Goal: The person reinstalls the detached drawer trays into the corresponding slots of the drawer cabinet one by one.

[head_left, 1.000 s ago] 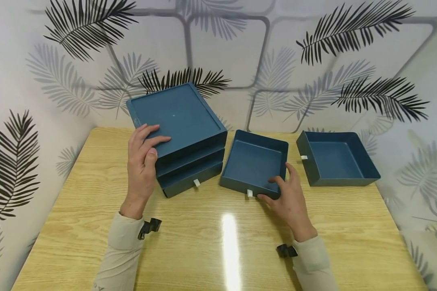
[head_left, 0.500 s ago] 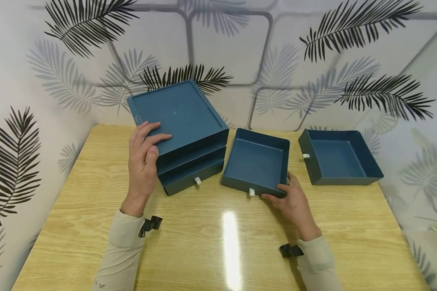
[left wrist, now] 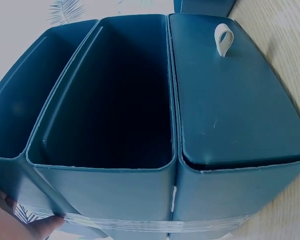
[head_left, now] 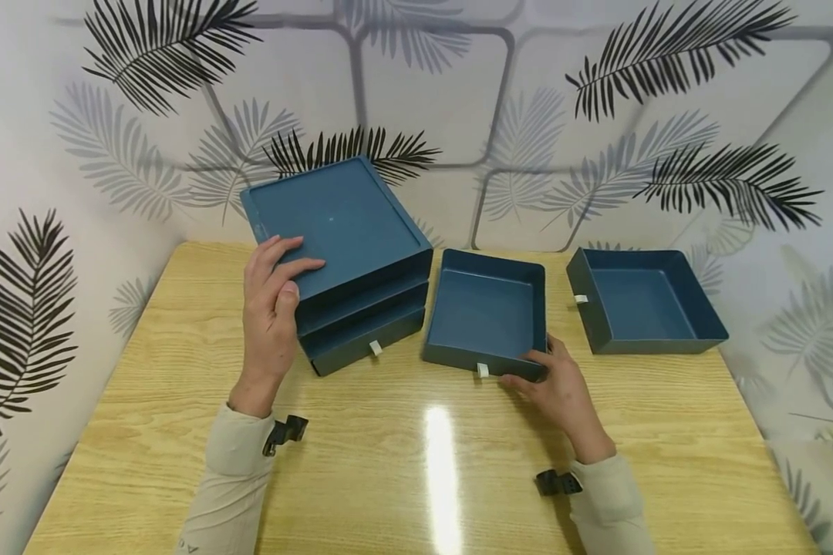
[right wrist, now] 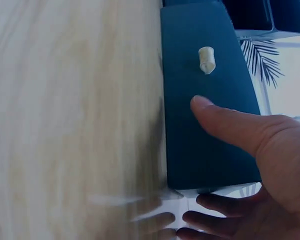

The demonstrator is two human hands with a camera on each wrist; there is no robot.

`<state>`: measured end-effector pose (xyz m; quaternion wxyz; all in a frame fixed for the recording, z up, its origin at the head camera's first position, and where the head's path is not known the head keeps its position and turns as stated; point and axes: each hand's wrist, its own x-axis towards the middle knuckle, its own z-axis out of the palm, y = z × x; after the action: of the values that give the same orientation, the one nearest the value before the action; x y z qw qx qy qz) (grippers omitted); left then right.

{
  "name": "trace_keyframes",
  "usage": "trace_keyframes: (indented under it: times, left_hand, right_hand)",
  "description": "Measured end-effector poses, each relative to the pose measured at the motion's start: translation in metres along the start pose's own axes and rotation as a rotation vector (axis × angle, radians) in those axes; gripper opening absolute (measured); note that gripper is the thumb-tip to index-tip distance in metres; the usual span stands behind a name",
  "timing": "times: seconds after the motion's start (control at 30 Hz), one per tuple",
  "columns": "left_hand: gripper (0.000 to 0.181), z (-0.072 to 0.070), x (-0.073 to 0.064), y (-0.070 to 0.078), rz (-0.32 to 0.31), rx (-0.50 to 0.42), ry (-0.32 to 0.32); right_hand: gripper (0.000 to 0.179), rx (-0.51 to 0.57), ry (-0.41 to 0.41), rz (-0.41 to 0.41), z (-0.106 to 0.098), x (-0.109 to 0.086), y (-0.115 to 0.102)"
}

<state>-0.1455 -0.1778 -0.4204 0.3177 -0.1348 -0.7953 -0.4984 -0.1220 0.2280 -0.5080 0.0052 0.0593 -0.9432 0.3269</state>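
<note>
A blue drawer cabinet (head_left: 340,223) stands at the back left, its upper two slots empty in the left wrist view and the lowest filled by a drawer (left wrist: 240,100) with a white pull loop. On its top near the left front corner rests my left hand (head_left: 271,308), fingers spread over the surface, thumb at the edge. To the right of the cabinet, a loose blue drawer (head_left: 486,308) lies on the table with its white tab toward me. My right hand (head_left: 562,393) grips this drawer's near right corner, the thumb (right wrist: 225,122) against its front and the other fingers round its side.
Another loose blue drawer (head_left: 645,301) lies farther right, its white tab facing left. The wooden table (head_left: 361,470) meets a leaf-patterned wall (head_left: 444,100) at the back. Clear tape (left wrist: 140,224) runs around the cabinet.
My right hand has shifted from reaching over the drawer's rim to gripping its corner. The middle drawer has turned slightly and now sits straighter. The left hand keeps its place on the cabinet.
</note>
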Motion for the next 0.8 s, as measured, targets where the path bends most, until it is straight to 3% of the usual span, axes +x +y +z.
trace_keyframes:
  times: [0.2, 0.8]
  left_hand:
    - [0.04, -0.0012, 0.0006, 0.0005, -0.001, 0.003, 0.004]
    - [0.039, 0.0003, -0.0005, 0.0, -0.002, 0.004, 0.0]
  right_hand:
    - [0.067, -0.012, -0.02, 0.073, 0.0017, 0.0009, -0.0054]
    - [0.047, 0.061, 0.035, 0.052, 0.0069, -0.0029, 0.0036]
